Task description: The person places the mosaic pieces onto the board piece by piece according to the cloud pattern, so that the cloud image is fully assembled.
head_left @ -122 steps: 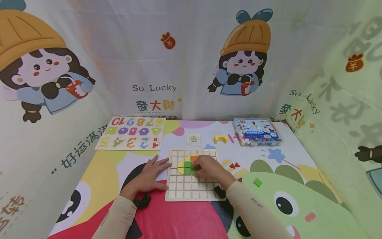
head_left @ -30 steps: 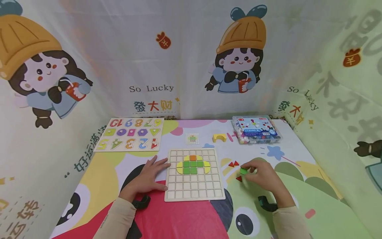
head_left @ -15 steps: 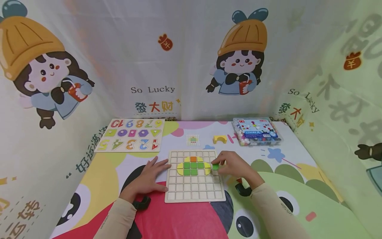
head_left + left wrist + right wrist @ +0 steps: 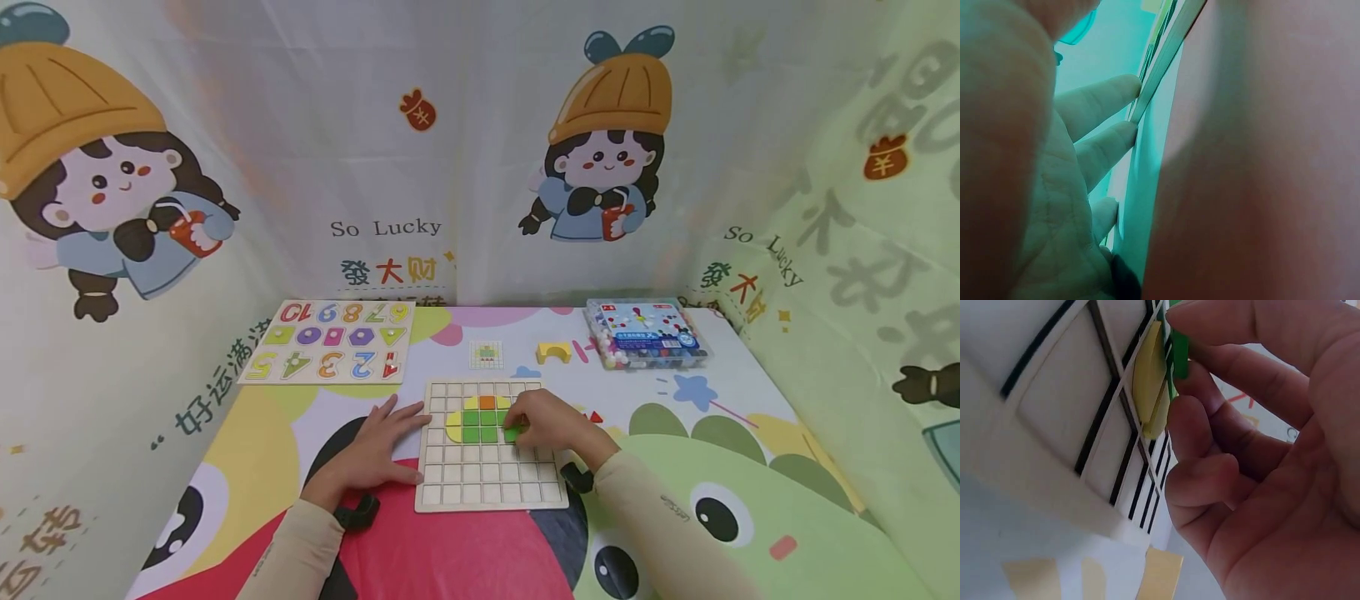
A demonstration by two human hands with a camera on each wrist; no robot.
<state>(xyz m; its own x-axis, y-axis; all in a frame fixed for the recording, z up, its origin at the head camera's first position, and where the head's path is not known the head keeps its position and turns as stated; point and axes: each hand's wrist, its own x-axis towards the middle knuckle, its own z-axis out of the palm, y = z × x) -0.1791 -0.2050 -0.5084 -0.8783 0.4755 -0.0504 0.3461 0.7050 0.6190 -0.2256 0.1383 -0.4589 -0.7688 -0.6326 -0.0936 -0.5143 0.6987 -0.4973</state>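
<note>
Our right hand (image 4: 546, 427) pinches a green square tile (image 4: 513, 434) over the wooden grid board (image 4: 491, 492); our left hand (image 4: 378, 450), fingers flat, presses its left edge.

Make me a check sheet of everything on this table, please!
Surface: table under a bright cartoon cloth.
Job's things: wooden grid board with yellow, green and orange tiles near its top; green tile over the board by the yellow tile.
Clutter: number puzzle board, small pattern card, yellow arch block, clear bead box, red triangles.
Grippers: left hand lies flat with its fingers at the board's left edge; right hand pinches the green tile.
Cables: nothing seen.
Surroundings: cartoon-print curtains on three sides.
</note>
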